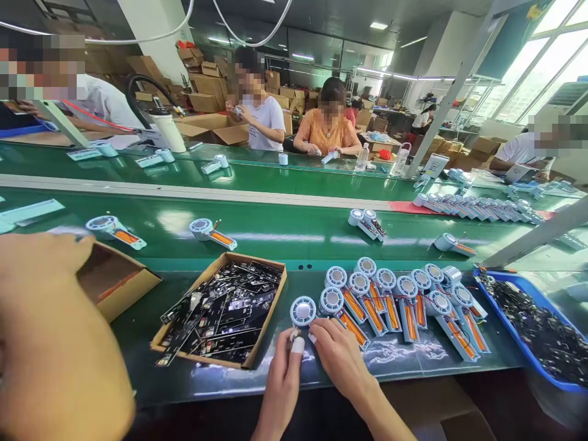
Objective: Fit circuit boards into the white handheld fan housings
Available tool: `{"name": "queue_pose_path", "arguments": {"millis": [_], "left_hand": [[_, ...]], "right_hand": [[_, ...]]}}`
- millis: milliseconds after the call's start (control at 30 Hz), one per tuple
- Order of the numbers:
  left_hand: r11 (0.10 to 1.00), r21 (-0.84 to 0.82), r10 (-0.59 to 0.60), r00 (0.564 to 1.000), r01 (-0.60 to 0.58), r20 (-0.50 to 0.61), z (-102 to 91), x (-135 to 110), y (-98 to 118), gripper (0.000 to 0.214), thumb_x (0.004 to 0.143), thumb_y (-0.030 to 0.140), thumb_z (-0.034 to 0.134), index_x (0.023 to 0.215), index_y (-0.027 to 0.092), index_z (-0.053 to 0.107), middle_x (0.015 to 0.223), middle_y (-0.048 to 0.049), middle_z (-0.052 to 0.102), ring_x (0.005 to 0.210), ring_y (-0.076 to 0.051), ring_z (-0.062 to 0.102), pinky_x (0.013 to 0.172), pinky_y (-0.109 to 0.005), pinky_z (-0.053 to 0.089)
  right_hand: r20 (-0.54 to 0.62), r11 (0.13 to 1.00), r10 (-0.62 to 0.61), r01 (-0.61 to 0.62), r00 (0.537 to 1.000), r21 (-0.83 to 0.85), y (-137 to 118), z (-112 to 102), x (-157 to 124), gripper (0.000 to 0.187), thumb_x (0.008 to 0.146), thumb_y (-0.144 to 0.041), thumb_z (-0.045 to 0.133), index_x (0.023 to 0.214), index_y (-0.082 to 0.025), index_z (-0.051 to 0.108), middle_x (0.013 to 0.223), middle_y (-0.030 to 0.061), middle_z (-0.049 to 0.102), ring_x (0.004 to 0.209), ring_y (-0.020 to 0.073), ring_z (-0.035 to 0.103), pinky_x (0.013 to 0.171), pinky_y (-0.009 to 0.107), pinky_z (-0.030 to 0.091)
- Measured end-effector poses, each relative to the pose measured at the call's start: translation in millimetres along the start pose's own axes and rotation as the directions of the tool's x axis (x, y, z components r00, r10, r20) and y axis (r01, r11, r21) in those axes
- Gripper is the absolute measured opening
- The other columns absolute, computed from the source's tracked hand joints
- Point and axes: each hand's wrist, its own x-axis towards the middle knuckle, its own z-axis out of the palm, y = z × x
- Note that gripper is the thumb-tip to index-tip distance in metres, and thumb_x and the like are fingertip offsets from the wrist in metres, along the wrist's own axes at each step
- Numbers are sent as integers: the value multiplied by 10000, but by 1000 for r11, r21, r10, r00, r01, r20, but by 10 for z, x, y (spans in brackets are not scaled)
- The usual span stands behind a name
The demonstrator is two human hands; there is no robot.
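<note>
Clock centre = left hand (282, 370) and right hand (342, 361), at bench (390, 360) near edge. Single fan (303, 311) at 12, just beyond them. Box (220, 361) at 10, circuit boards (229, 315) in it. Second box (124, 293) farther left, between that and co-worker's arm (59, 349) at 9. Fan cluster (386, 280) at 2, on bench. Tray (558, 384) at 3, more boards (537, 331) in it. Belt (285, 226) at 12, behind bench: fans on it at 10, 11, 1, 2.

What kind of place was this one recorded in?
Probably an electronics assembly workshop: pale-blue devices lie spaced along a long green belt, a cardboard box holds many circuit boards, and people sit or stand beyond.
</note>
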Motion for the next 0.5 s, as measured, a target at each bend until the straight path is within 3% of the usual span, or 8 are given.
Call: {"name": "queue_pose_path", "arguments": {"millis": [100,200,333,500], "left_hand": [[991,119,68,998,-68,-1,-25,90,-39,412,881,563,491,1040,223,663,1045,-93,741,1000,-281,677,907,-418,532],[990,128,60,998,-61,10,-107,178,-32,442,838,550,512,1054,205,682,1119,-122,750,1130,-331,656,1008,-478,489],[989,140,35,997,-43,62,-231,195,-1,396,817,501,538,981,185,709,1022,-111,777,1041,-321,701,944,-448,537],[975,163,128,979,-154,156,-297,179,134,297,818,428,586,933,195,730,939,-75,776,967,-271,717,888,-364,551]], "right_hand": [[29,993,-119,119,992,-5,6,-68,10,157,996,-87,498,1019,-192,613,959,62,710,750,196,594,628,291,453],[17,990,-138,137,990,45,-10,-61,55,179,1001,-97,496,1034,-208,633,937,47,717,737,190,591,609,286,452],[-20,974,-87,89,996,208,-29,29,92,246,1005,-109,481,1151,-223,642,968,50,731,809,194,636,688,287,505],[-16,971,-31,34,999,237,-15,59,107,325,972,-77,455,1247,-191,584,951,64,745,785,212,637,675,302,511]]}}
